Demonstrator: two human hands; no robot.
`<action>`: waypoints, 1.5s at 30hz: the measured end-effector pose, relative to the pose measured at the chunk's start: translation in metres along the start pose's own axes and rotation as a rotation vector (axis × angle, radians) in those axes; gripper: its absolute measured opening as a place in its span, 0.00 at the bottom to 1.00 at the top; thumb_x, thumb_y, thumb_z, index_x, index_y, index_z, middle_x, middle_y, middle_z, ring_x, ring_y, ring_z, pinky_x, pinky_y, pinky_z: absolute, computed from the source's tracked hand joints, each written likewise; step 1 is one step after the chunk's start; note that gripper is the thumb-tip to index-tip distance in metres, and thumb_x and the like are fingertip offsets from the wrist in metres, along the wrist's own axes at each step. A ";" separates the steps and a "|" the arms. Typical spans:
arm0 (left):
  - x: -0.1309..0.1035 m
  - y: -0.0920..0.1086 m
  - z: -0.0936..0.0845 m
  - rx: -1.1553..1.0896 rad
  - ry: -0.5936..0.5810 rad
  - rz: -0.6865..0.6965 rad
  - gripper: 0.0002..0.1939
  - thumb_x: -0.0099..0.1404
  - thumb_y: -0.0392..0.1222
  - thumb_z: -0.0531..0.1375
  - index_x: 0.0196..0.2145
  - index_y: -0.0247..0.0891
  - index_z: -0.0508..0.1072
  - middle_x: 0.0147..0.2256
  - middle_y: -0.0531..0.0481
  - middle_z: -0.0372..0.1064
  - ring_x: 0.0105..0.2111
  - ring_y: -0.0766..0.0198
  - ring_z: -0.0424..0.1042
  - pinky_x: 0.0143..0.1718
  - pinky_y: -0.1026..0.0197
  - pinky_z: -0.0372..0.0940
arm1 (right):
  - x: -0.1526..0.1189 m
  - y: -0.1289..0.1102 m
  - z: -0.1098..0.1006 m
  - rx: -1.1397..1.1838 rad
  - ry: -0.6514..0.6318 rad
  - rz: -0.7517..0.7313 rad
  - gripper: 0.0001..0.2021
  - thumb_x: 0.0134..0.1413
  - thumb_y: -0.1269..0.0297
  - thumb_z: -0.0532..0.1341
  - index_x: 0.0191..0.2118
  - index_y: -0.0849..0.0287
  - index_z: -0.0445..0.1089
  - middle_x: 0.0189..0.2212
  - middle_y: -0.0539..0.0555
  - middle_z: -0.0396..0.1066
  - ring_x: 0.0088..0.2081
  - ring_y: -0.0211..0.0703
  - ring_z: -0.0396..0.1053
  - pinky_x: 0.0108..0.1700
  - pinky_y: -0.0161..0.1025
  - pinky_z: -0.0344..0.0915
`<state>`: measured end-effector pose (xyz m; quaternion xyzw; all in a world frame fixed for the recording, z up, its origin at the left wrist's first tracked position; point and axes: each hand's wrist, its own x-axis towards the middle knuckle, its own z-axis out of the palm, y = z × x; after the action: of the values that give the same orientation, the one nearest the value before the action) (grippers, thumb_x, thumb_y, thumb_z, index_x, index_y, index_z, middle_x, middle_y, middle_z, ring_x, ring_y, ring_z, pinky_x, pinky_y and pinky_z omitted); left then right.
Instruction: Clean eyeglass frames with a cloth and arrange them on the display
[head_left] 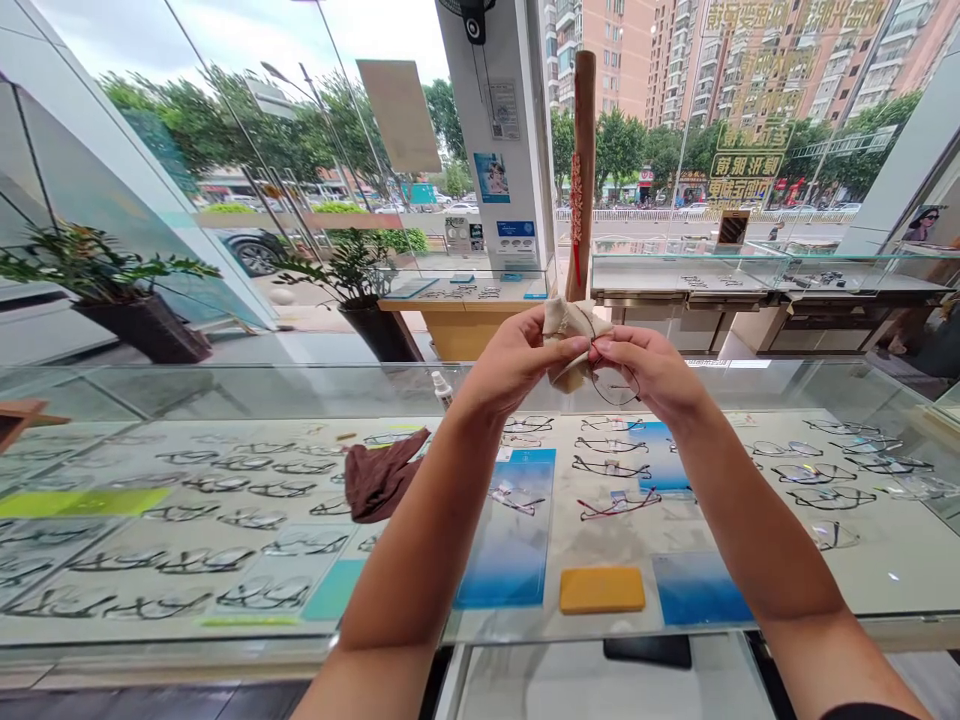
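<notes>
Above the glass counter, both my hands meet in front of me. My left hand (514, 355) is closed on a cream cloth (568, 318), thumb pressed toward the middle. Thin-rimmed eyeglasses (616, 403) are pinched in my right hand (651, 365), near the centre of the frame. One round lens hangs below my right fingers. The cloth bunches around the other side of the eyeglasses and hides it. Beyond the left forearm, a crumpled brown cloth (382, 475) lies on the counter, with a small spray bottle (442, 388) behind it.
Inside the glass display counter (510, 625) are rows of eyeglasses and blue cards. A yellow-orange case (601, 590) lies near its front edge, and a black phone (646, 652) sits below. Past the counter stand a wooden post (582, 120), potted plants (364, 280) and more display cases.
</notes>
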<state>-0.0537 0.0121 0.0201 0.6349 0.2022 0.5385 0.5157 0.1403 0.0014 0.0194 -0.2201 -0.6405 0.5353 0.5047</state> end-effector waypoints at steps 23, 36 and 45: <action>0.005 -0.020 0.023 0.143 0.462 0.314 0.29 0.66 0.68 0.69 0.25 0.40 0.70 0.19 0.57 0.64 0.18 0.73 0.62 0.17 0.67 0.57 | -0.002 0.008 0.020 -0.014 -0.070 -0.057 0.12 0.55 0.54 0.72 0.33 0.58 0.79 0.32 0.50 0.75 0.38 0.40 0.70 0.52 0.45 0.68; 0.014 -0.008 -0.012 0.021 0.496 0.197 0.20 0.68 0.58 0.71 0.31 0.40 0.75 0.24 0.53 0.73 0.29 0.64 0.78 0.27 0.66 0.70 | -0.005 -0.009 0.001 0.096 0.033 -0.011 0.12 0.49 0.53 0.74 0.30 0.54 0.75 0.33 0.52 0.73 0.39 0.41 0.70 0.46 0.41 0.71; 0.011 0.003 0.002 -0.163 0.500 0.162 0.04 0.71 0.41 0.65 0.43 0.42 0.77 0.38 0.48 0.82 0.42 0.59 0.83 0.44 0.59 0.79 | -0.005 -0.010 -0.003 0.090 0.026 -0.010 0.13 0.51 0.52 0.74 0.31 0.54 0.75 0.35 0.52 0.75 0.39 0.40 0.72 0.49 0.42 0.72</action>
<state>-0.0494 0.0187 0.0283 0.4526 0.2276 0.7326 0.4545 0.1469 -0.0047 0.0259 -0.2011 -0.6102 0.5582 0.5250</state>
